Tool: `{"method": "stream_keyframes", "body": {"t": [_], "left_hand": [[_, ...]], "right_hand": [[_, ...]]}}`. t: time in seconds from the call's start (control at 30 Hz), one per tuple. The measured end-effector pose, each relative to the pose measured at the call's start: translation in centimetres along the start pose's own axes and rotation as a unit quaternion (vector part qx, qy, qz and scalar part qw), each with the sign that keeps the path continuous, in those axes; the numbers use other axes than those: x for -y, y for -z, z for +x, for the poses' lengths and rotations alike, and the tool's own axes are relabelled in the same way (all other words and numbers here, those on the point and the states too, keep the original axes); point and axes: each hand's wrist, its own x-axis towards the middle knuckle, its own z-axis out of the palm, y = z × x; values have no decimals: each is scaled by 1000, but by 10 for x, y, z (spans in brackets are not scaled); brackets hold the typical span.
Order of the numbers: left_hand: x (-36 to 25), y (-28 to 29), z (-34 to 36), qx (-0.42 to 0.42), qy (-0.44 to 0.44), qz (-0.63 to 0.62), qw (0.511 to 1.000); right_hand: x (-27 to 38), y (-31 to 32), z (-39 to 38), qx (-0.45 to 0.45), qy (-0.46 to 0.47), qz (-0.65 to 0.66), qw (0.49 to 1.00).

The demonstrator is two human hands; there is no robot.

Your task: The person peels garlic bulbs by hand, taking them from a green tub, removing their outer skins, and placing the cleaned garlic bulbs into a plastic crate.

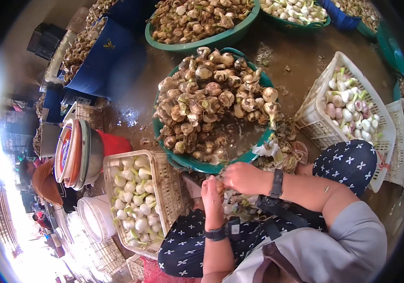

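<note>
While both forearms reach in from the lower edge, the two hands meet just short of the near rim of a teal tub (206, 168). The left hand (211, 195) has its fingers closed around one small brown bulb (220, 187), partly covered; the right hand (243, 178) is curled against it, but its fingertips are hidden, so whether that grip pinches the bulb I cannot tell. The bulb sits between the person's knees, above loose peelings (244, 207). Each wrist wears one dark band, and on a dark device (233, 226) by the lap is one pale patch, its print too small to read. The tub holds one heap of brown, unpeeled bulbs (211, 94), too many to count. Two crates hold pale, cleaned bulbs: a left crate (170, 188) beside the left knee and a right crate (311, 120) beyond the right knee. Beyond the tub stands one large green basin (197, 48) of brown bulbs.
</note>
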Motion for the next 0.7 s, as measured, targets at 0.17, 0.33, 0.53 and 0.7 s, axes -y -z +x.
{"method": "stream_keyframes", "body": {"t": [0.17,0.33,0.53,0.7], "left_hand": [[8,5,-8,115,-3,50,992],[8,1,-15,154,-31,38,987],[-5,3,-25,224,-26,136,965],[-14,-7,-46,171,-505,492,688]], "right_hand": [[18,12,-15,215,-46,-59,974],[-10,5,-30,271,-340,259,862],[5,-4,-47,-1,-328,334,884],[-5,8,-41,59,-530,652,539]]}}
